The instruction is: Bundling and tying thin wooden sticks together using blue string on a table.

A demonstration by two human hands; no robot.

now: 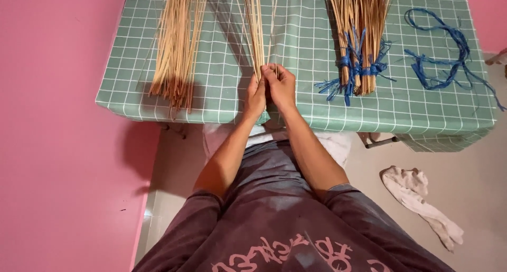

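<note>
Between the two hands, a thin bundle of sticks (255,29) is gripped at its near ends; the left hand (256,96) and the right hand (281,87) are pressed together, both closed around those ends, just above the near edge of the table (296,108); the bundle runs straight away from the fingers across the green checked cover.

Step in hand, as judged: gathering and evening the stick ends into one bunch; the next move calls for a steady pinch, so that no stick slips out of line.

To the left of the left hand lies a loose sheaf of sticks (177,45); to the right of the right hand lies a bundle tied with blue string (359,39); further right, loose blue string (443,55).

Hidden: the stick ends inside the palms; the far ends of all bundles are cut off by the frame; the stick count cannot be told.
</note>
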